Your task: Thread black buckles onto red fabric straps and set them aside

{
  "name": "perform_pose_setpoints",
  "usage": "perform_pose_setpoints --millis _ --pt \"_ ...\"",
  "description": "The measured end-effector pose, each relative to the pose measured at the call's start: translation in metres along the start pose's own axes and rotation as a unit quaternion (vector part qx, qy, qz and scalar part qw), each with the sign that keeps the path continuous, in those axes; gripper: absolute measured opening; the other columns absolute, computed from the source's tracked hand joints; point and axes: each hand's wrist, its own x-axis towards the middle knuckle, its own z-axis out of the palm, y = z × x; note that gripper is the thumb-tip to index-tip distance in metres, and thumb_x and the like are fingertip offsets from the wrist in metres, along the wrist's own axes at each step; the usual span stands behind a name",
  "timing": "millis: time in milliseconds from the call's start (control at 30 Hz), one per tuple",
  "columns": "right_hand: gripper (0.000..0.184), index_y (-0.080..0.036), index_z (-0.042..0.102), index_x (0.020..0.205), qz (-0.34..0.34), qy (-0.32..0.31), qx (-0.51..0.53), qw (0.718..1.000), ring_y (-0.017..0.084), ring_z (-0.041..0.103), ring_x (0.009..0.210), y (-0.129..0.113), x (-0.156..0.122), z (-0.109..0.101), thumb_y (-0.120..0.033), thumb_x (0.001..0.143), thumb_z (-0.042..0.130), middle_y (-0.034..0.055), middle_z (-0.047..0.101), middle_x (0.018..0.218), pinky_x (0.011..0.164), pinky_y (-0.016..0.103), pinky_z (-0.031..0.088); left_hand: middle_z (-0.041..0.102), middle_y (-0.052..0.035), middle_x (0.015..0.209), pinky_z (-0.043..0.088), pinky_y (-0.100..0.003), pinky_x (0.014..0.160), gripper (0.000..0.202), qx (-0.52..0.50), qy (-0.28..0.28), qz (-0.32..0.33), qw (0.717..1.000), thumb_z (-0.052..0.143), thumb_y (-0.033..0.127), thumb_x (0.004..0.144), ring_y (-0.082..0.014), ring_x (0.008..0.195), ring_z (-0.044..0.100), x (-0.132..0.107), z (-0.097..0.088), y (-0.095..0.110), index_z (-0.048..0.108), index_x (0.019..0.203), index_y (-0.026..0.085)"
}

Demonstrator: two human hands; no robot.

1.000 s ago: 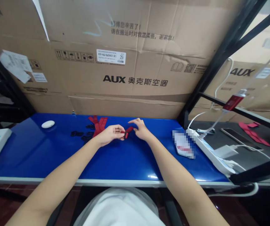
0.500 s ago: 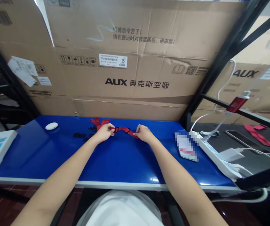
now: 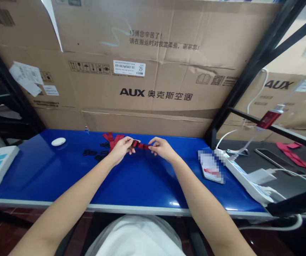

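Observation:
A short red webbing strap [image 3: 141,145] with black buckle pieces on it stretches between my two hands, over the blue table [image 3: 142,181]. My left hand [image 3: 123,147] is closed on the strap's left end, next to a black buckle [image 3: 135,143]. The fingers of my right hand [image 3: 161,146] pinch the strap's right end. Behind my left hand lie more red straps [image 3: 112,139], partly hidden by it. Several black plastic buckles [image 3: 89,152] lie on the table to the left of that hand.
A large cardboard box [image 3: 94,89] walls off the back. At left sit a white round object [image 3: 58,142] and a white device [image 3: 0,165]. To the right are a phone [image 3: 211,172], a power strip [image 3: 245,177] with cables, and a black metal frame [image 3: 229,96].
My left hand has shifted slightly right. My right hand has moved a little up and left, its fingers now less tightly bunched, and the strap between them looks shorter and straighter.

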Motion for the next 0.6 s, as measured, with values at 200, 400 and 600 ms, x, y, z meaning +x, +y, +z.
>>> perform_pose_setpoints --millis 200,400,600 --pt "0.034 -0.017 0.067 0.098 -0.020 -0.144 0.207 0.968 0.015 0.061 0.070 -0.017 -0.009 0.002 -0.038 0.071 0.074 0.0046 0.068 0.083 0.066 0.029 0.046 0.070 -0.0083 0.100 0.052 -0.025 0.058 0.033 -0.117 0.004 -0.037 0.992 0.068 0.043 0.083 -0.0159 0.066 0.070 -0.006 0.014 0.001 0.047 0.089 0.018" --pt "0.022 -0.019 0.071 0.083 -0.147 -0.008 -0.037 0.988 0.017 0.056 0.083 -0.012 -0.005 0.009 -0.041 0.081 0.066 0.0045 0.063 0.088 0.075 0.031 0.044 0.067 -0.0076 0.106 0.059 -0.033 0.074 0.041 -0.080 -0.018 -0.002 0.997 0.074 0.042 0.079 -0.0165 0.073 0.071 -0.007 0.018 -0.004 0.058 0.107 0.016" --pt "0.023 -0.020 0.070 0.079 -0.202 -0.033 -0.135 0.969 0.017 0.053 0.079 -0.015 -0.008 0.014 -0.036 0.089 0.058 0.0035 0.062 0.080 0.080 0.032 0.041 0.069 -0.0091 0.103 0.061 -0.039 0.080 0.044 0.016 -0.001 0.029 0.999 0.073 0.046 0.077 -0.0183 0.077 0.070 -0.009 0.017 -0.003 0.066 0.105 0.012"
